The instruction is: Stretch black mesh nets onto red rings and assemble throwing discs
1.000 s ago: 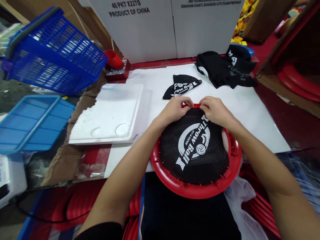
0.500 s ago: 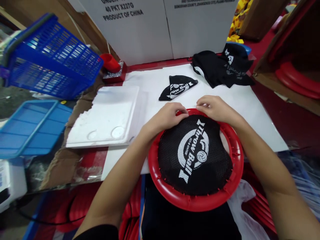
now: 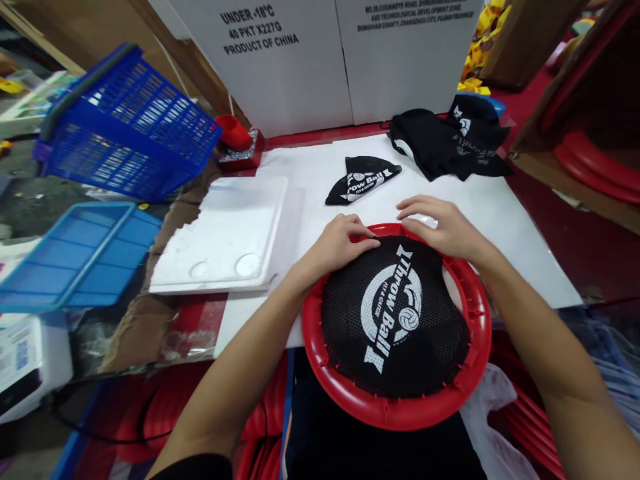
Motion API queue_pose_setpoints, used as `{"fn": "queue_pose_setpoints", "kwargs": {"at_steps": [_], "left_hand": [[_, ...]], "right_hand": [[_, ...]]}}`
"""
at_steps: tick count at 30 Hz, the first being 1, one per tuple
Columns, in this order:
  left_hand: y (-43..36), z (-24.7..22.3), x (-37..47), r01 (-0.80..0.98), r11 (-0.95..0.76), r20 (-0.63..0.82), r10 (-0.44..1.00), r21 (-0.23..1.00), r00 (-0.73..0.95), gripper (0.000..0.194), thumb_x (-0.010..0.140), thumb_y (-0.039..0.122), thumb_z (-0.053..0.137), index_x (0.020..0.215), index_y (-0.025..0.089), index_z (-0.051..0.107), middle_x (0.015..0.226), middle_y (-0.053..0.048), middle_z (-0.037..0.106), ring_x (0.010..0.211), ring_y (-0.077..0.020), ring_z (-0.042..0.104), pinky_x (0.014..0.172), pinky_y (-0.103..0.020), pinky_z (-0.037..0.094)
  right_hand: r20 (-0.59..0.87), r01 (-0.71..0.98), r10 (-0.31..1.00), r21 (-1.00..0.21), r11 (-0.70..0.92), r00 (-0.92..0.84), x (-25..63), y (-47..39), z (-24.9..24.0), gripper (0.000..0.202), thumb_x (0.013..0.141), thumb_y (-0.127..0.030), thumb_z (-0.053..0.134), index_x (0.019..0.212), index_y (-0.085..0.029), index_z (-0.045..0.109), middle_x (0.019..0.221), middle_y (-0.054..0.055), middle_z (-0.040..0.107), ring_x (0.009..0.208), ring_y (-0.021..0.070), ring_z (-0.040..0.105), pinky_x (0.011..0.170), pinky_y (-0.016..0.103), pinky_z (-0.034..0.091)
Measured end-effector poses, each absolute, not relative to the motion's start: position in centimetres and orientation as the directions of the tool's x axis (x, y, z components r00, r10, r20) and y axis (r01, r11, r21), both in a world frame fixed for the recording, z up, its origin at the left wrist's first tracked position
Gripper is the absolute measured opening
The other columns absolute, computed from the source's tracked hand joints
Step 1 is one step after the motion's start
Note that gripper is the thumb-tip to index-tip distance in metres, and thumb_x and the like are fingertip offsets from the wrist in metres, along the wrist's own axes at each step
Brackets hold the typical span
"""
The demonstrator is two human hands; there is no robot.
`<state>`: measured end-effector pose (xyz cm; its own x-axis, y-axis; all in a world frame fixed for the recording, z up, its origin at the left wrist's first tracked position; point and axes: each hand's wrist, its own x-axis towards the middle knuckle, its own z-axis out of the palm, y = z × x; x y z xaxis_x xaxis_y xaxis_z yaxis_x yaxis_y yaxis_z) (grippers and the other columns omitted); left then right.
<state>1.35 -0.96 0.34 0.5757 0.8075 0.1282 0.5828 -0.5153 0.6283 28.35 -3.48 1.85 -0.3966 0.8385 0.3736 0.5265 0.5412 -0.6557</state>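
A red ring (image 3: 395, 415) lies tilted at the table's front edge, with black mesh (image 3: 350, 307) printed "Throw Ball" stretched inside it. At the upper right of the ring the mesh sits away from the rim, leaving a gap. My left hand (image 3: 345, 241) grips the ring's upper left rim and mesh edge, thumb on the mesh, fingers over the rim. My right hand (image 3: 440, 223) is at the upper right rim, its fingers apart and stretched out over it. Beyond the ring lies a folded black mesh piece (image 3: 364, 180).
More black mesh pieces (image 3: 445, 143) lie at the back right. A white foam lid (image 3: 225, 233) is at the left, beside a blue basket (image 3: 135, 127) and a light blue tray (image 3: 80, 257). White cartons (image 3: 300, 80) stand behind. A cardboard box at the right holds red rings (image 3: 595, 163).
My right hand has opened from a pinch at the top rim, its fingers now spread. My left hand remains on the rim. The whole view has shifted slightly.
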Motion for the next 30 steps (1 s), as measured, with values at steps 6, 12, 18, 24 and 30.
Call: {"fn": "queue_pose_setpoints", "kwargs": {"at_steps": [6,12,18,24,30], "left_hand": [[-1.3,-0.1,1.5,0.611,-0.535,0.161,0.814,0.584,0.559,0.018,0.095,0.039,0.075,0.101,0.027,0.087,0.092,-0.006,0.067,0.094,-0.0251,0.057,0.091,-0.044,0.049],[-1.7,0.5,1.3,0.593,-0.639,0.159,0.734,0.49,0.66,0.03,0.105,0.043,0.061,0.11,0.025,0.084,0.1,-0.008,0.063,0.1,-0.0264,0.055,0.097,-0.045,0.049],[-2.4,0.7,1.3,0.625,-0.718,0.185,0.689,0.305,0.701,0.04,0.11,0.046,0.05,0.11,0.022,0.083,0.106,-0.012,0.062,0.102,-0.0287,0.053,0.097,-0.047,0.047],[-2.6,0.8,1.6,0.579,-0.722,0.255,0.683,0.379,0.684,0.029,0.107,0.036,0.056,0.125,0.023,0.075,0.119,-0.012,0.067,0.112,-0.0285,0.059,0.102,-0.046,0.049],[-2.3,1.5,0.9,0.706,-0.643,0.157,0.762,0.297,0.629,0.022,0.105,0.025,0.052,0.11,0.018,0.073,0.099,-0.012,0.07,0.098,-0.0278,0.063,0.088,-0.042,0.052]], "right_hand": [[0.282,0.448,0.674,-0.567,0.691,-0.683,26.4,-4.3,0.5,0.036,0.103,-0.026,0.061,0.135,-0.032,0.075,0.143,0.007,0.073,0.139,0.0299,0.062,0.121,0.059,0.047],[0.29,0.528,0.706,-0.498,0.687,-0.646,26.2,-4.3,0.1,0.034,0.107,-0.025,0.053,0.132,-0.031,0.076,0.133,0.005,0.077,0.135,0.0289,0.063,0.114,0.057,0.053],[0.276,0.557,0.68,-0.409,0.723,-0.679,25.3,-4.1,0.1,0.035,0.108,-0.024,0.046,0.124,-0.025,0.077,0.13,0.01,0.074,0.127,0.0298,0.061,0.113,0.054,0.053],[0.266,0.567,0.712,-0.455,0.687,-0.649,25.7,-4.0,-0.1,0.031,0.108,-0.03,0.048,0.124,-0.027,0.075,0.14,0.012,0.066,0.133,0.0311,0.058,0.117,0.056,0.05],[0.301,0.616,0.826,-0.556,0.557,-0.476,30.6,-5.0,2.9,0.024,0.103,-0.04,0.061,0.117,-0.025,0.073,0.151,0.015,0.061,0.146,0.0352,0.052,0.124,0.061,0.042]]}}
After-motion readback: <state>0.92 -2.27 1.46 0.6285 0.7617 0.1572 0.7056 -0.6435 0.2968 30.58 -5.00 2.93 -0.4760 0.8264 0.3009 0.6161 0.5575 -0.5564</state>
